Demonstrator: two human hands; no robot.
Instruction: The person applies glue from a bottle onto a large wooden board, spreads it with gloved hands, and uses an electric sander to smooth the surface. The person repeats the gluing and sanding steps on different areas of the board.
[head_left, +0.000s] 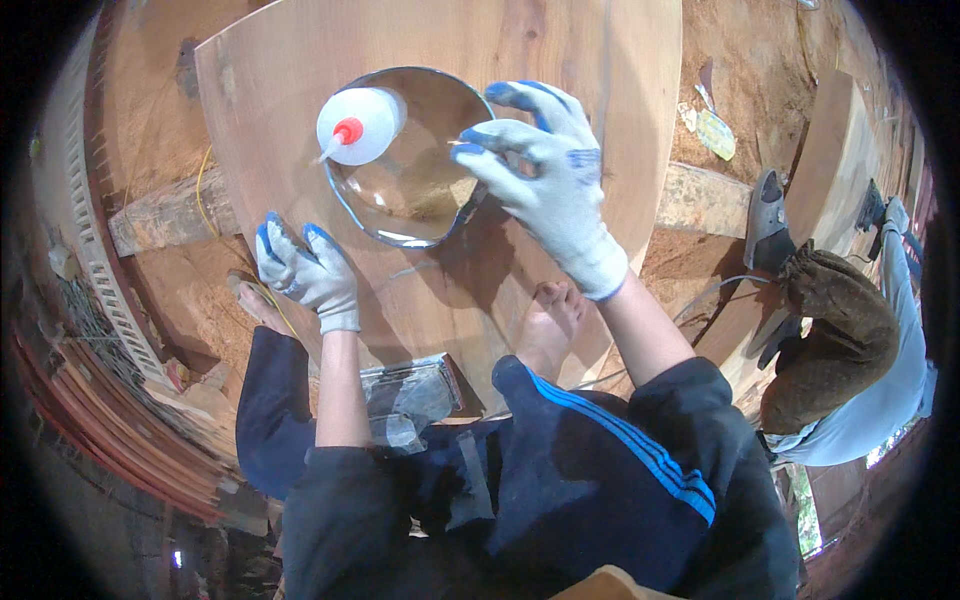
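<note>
My right hand (550,165), in a white glove with blue fingertips, hovers over the right rim of a round pan (425,185). Its thumb and a finger pinch a tiny pale sliver (456,143), too small to name surely; another finger arches above. Inside the pan, at its left side, a white squeeze bottle (365,122) with a red cap and pale nozzle leans. My left hand (308,272), gloved alike, is at the board left of and nearer than the pan, fingers bent and apart, holding nothing visible. Under everything lies a broad wooden board (560,45).
A person (850,340) in brown trousers crouches at the right by a thick timber slab (820,160). Beams (180,215) support the board above sawdust-covered ground. A clear plastic-wrapped item (410,390) lies near my legs. Stacked planks (130,430) and a cable (715,290) are at the sides.
</note>
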